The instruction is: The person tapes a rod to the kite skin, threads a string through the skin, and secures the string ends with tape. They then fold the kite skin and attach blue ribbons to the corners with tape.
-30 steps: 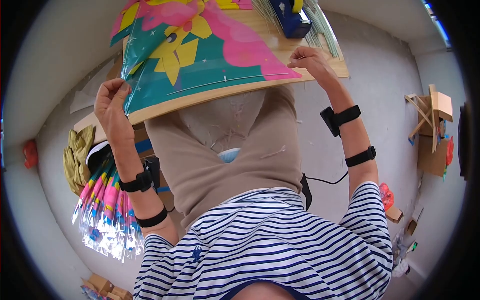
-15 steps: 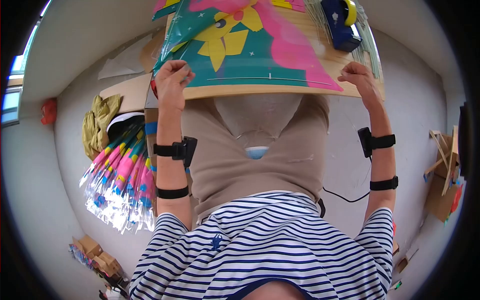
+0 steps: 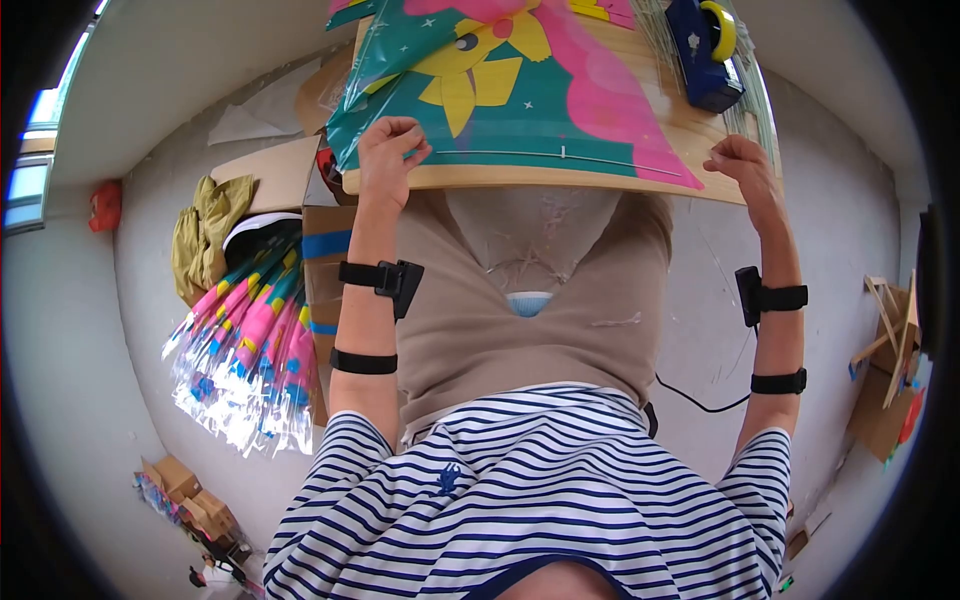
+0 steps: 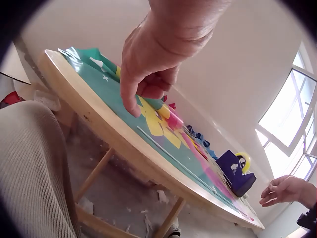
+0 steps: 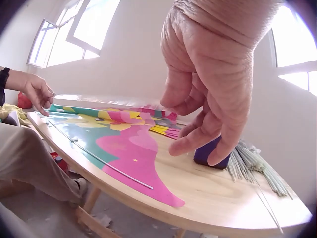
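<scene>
A printed plastic sheet (image 3: 530, 130), teal and pink with a yellow cartoon figure, lies on the wooden table (image 3: 655, 100). Along its near edge runs a thin white rod (image 3: 620, 163) with a small white tab (image 3: 562, 152) at mid-length. My left hand (image 3: 388, 160) hovers by the rod's left end, fingers loosely bent; the left wrist view has its index fingertip close over that end. Beyond the sheet's pointed pink corner, my right hand (image 3: 745, 170) hangs over the table's right side. Its fingers (image 5: 178, 146) are relaxed and apart, with nothing visible between them.
A blue tape dispenser (image 3: 710, 85) with a yellow tape roll (image 3: 728, 42) stands at the back right, beside bundles of thin pale sticks (image 5: 262, 168). On the left are a cardboard box (image 3: 325, 270), olive cloth (image 3: 205, 235) and a fan of shiny printed sheets (image 3: 250, 345).
My left hand has left the sheet's left edge and moved right to the rod's end. My right hand has drawn away from the pink corner. The head view has shifted.
</scene>
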Available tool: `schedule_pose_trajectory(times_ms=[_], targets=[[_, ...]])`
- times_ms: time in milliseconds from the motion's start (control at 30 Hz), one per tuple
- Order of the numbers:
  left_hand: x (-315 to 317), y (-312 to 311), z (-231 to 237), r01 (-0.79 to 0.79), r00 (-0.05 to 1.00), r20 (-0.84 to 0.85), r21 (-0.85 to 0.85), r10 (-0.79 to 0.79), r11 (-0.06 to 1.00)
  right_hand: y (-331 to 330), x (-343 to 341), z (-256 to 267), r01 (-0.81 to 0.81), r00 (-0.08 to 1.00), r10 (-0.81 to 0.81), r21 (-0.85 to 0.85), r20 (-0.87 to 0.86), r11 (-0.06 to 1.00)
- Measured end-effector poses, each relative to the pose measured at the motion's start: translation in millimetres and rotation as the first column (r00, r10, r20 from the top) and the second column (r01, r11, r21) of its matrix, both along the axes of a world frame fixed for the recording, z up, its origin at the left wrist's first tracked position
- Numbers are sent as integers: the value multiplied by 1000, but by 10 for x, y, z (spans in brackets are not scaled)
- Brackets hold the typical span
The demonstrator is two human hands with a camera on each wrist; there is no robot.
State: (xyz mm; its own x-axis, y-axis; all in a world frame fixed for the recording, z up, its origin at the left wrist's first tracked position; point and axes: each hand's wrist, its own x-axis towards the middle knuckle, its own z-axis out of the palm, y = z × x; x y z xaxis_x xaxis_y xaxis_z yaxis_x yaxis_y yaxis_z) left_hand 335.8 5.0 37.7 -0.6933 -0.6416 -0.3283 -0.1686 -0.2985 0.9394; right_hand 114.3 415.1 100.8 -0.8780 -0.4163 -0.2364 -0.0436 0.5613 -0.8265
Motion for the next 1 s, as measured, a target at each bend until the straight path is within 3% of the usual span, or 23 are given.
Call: schedule_pose_trajectory(times_ms=[267, 467, 1000], targets=[[5, -62, -125, 21, 999, -49, 9, -20, 1000, 115, -97, -178, -56, 997, 53, -43, -48, 998], [-5, -25, -94, 19, 999, -30, 23, -18, 1000, 59, -20, -54, -22, 999, 23, -20, 36, 1000], [10, -29, -126, 16, 999, -39, 41, -15, 999, 92, -48, -182, -32, 998, 34, -30, 56, 999]])
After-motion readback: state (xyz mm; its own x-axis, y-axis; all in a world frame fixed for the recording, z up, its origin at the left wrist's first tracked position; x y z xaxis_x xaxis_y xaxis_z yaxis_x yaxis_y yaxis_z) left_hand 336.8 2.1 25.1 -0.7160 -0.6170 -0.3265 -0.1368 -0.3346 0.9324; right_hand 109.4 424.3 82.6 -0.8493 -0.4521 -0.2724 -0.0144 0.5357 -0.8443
